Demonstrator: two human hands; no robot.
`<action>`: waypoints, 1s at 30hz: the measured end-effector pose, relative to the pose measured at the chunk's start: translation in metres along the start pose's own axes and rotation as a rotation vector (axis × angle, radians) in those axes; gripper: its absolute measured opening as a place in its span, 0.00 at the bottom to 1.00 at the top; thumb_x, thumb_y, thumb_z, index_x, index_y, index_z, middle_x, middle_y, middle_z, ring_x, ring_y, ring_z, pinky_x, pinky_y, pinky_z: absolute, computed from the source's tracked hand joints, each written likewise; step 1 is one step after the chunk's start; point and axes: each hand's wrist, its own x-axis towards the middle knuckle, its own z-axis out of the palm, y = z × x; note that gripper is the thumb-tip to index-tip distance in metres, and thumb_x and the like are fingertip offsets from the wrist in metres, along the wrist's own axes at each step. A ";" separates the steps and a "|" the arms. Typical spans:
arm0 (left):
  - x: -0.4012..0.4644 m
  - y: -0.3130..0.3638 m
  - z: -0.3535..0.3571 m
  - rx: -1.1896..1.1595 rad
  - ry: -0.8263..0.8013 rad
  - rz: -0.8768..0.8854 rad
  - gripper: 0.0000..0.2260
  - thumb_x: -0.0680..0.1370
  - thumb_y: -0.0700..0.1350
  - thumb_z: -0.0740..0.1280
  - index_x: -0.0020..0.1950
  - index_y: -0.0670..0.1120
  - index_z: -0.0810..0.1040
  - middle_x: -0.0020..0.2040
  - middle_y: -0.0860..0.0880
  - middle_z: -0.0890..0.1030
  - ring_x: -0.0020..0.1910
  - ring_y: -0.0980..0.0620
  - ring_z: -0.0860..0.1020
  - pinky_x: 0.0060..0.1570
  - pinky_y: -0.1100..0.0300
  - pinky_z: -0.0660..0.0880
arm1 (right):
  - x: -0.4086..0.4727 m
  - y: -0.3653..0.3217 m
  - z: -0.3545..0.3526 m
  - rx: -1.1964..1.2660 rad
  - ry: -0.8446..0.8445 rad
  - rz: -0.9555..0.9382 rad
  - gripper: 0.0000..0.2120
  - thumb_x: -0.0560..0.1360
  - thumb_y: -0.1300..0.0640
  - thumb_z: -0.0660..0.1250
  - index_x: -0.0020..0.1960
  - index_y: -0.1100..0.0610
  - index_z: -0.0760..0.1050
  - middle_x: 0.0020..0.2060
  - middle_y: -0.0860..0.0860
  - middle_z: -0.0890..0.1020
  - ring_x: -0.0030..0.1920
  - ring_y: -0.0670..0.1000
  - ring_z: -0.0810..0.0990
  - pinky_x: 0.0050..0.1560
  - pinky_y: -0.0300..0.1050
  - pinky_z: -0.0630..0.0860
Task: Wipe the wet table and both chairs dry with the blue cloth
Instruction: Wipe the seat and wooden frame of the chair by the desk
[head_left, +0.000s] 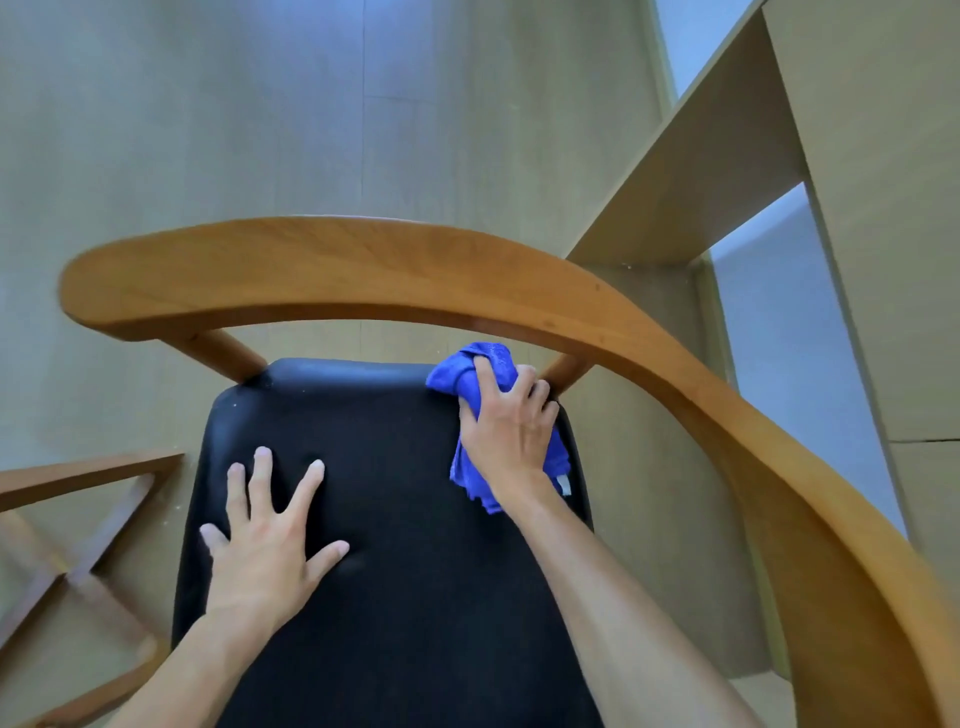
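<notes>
Our right fingers curled around the bunched blue cloth, pressing it on the far right corner of the black seat, beside a backrest post. Our left hand lay flat on the seat, fingers spread apart. The chair's curved wooden rail arched above. A pale worktop stood at right.

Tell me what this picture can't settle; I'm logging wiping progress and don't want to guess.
Head view, the only one:
- Front of the black seat: cut off by the bottom edge.
- Seat beneath the blue cloth and right hand: covered by them.
- Seat under the flat left hand: covered.
- Wetness on the seat: too faint to tell.
- Second chair: mostly beyond the left edge.
- Tabletop: out of frame.
</notes>
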 end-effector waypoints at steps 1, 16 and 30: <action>-0.001 0.000 0.000 -0.003 -0.002 -0.001 0.39 0.73 0.66 0.64 0.77 0.60 0.46 0.76 0.46 0.33 0.75 0.42 0.33 0.67 0.35 0.61 | -0.002 0.007 -0.002 0.004 -0.009 0.008 0.22 0.73 0.46 0.69 0.65 0.50 0.73 0.51 0.60 0.75 0.44 0.61 0.74 0.42 0.54 0.71; -0.001 0.004 -0.006 -0.013 -0.015 0.006 0.38 0.74 0.65 0.63 0.77 0.59 0.46 0.76 0.44 0.33 0.75 0.40 0.34 0.67 0.36 0.62 | -0.066 0.075 -0.011 0.359 -0.119 0.524 0.18 0.76 0.49 0.62 0.66 0.44 0.70 0.50 0.54 0.74 0.49 0.58 0.76 0.53 0.54 0.76; -0.001 -0.001 -0.002 -0.031 0.019 0.056 0.38 0.75 0.65 0.61 0.78 0.58 0.43 0.75 0.43 0.29 0.75 0.39 0.32 0.69 0.36 0.58 | -0.039 -0.096 0.016 0.098 0.112 -0.473 0.22 0.71 0.46 0.68 0.63 0.52 0.77 0.53 0.59 0.79 0.42 0.59 0.76 0.39 0.49 0.72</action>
